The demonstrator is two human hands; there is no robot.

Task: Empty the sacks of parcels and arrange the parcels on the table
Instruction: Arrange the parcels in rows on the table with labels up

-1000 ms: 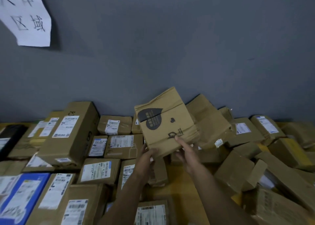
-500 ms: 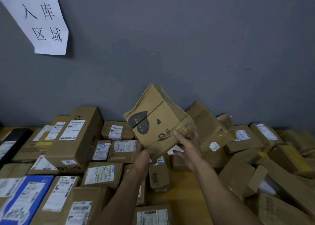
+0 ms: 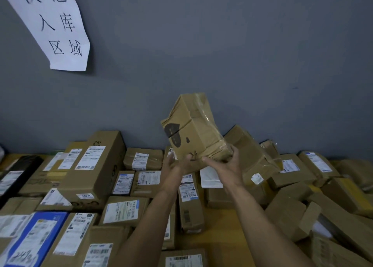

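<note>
A brown cardboard box (image 3: 193, 131), wrapped in clear tape and printed with a dark heart-shaped mark, is held in the air over the back of the table (image 3: 222, 228). It is tilted, with its top leaning toward the grey wall (image 3: 242, 64), and appears to be touched by nothing but the hands. The lower right corner is gripped by the right hand (image 3: 224, 165), thumb laid on the near face and fingers wrapped round the far edge. The lower left corner is held by the left hand (image 3: 177, 163), thumb on the printed face, fingers tucked behind and mostly hidden.

Just behind and to the right, a larger box (image 3: 252, 155) is propped slantwise against the wall. A white pouch (image 3: 210, 176) is seen below the hands. To the left, labelled parcels (image 3: 125, 208) are set in rows, labels up. Among them are a long box (image 3: 96, 165), a blue parcel (image 3: 36, 238) near the front and a black parcel (image 3: 20, 171) at far left. To the right, brown boxes (image 3: 298, 210) are heaped at all angles. A strip of yellow tabletop shows between the rows and the heap. A white paper sign (image 3: 54, 28) with handwritten characters is fixed to the wall, upper left.
</note>
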